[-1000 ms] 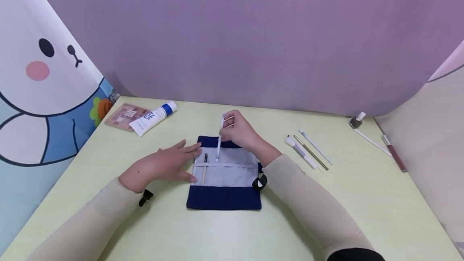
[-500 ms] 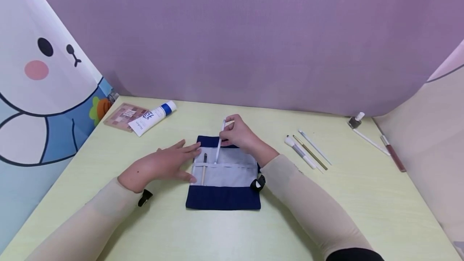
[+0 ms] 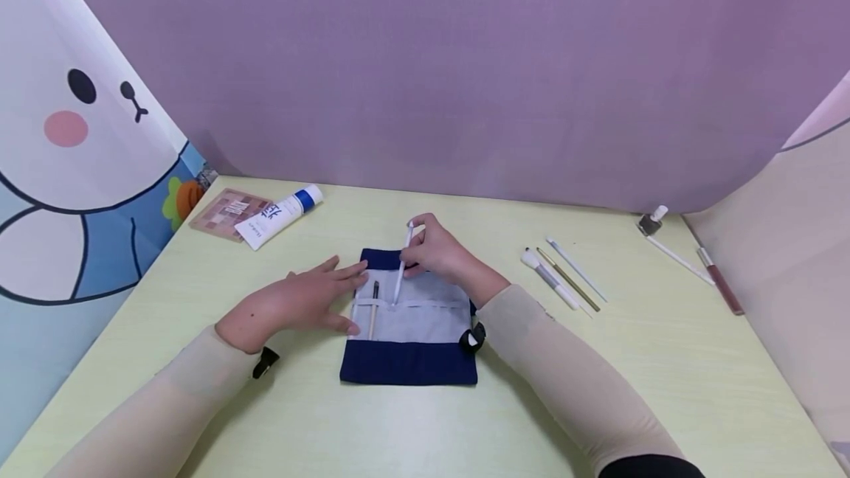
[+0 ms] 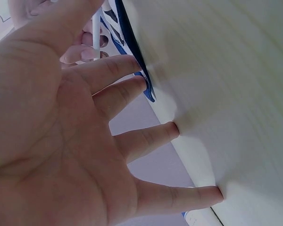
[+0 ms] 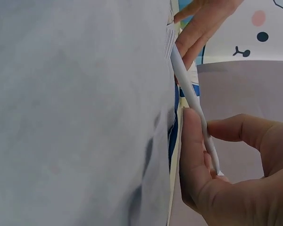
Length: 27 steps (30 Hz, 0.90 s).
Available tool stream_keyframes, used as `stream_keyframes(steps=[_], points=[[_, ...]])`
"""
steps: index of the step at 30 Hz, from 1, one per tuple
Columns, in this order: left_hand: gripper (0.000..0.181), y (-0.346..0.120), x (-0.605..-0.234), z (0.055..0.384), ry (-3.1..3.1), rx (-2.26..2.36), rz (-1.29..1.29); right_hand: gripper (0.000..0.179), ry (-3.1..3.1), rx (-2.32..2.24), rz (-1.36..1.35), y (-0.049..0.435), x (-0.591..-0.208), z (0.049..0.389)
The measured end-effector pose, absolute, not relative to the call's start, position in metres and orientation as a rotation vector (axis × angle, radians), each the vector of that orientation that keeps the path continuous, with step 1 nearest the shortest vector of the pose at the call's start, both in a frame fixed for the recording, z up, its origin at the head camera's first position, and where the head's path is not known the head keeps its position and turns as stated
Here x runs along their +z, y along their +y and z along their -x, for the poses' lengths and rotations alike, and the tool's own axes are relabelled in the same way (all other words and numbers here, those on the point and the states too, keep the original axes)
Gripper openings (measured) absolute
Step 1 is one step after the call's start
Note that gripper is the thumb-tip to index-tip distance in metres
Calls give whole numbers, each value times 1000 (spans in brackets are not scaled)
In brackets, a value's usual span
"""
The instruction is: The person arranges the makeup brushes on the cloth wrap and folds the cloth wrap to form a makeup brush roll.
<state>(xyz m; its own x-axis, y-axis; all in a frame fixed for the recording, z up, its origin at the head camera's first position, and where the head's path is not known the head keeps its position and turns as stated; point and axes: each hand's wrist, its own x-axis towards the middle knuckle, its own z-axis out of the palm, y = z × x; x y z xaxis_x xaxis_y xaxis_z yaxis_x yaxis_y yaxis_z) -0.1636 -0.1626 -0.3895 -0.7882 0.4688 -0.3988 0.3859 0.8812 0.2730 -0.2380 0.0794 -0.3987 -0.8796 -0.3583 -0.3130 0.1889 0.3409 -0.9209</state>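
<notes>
Fingers of the right hand pinch a slim white stick by its upper part, taking it from opposite sides in the right wrist view. The stick slants over the grey lining of an unrolled navy pouch, its lower end at the strip running across the lining; whether the tip passes beneath the strip cannot be told. Left hand: fingers spread wide, with two fingertips touching the navy edge of the pouch in the left wrist view and two others on the worktop. Just inside that edge, a dark-tipped brush lies tucked under the strip.

Right of the pouch, a white brush, a gold stick and a pale stick lie side by side, slanting. Farther right are a small bottle with a white cap, a second white stick and a dark red tube. At the far left, a white tube with a blue band overlaps the corner of a pinkish palette. Behind the worktop hangs a purple cloth.
</notes>
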Motion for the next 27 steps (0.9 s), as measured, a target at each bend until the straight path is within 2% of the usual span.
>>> stream_keyframes(steps=[13,21,27], points=[[96,-162,-389,164,2580,255,-613,75,2261,-1320,298,73,-401,227],[96,-162,-389,164,2576,266,-606,66,2425,-1118,416,75,-396,215],[96,-163,-389,164,2579,267,-617,47,2565,-944,483,79,-395,209]])
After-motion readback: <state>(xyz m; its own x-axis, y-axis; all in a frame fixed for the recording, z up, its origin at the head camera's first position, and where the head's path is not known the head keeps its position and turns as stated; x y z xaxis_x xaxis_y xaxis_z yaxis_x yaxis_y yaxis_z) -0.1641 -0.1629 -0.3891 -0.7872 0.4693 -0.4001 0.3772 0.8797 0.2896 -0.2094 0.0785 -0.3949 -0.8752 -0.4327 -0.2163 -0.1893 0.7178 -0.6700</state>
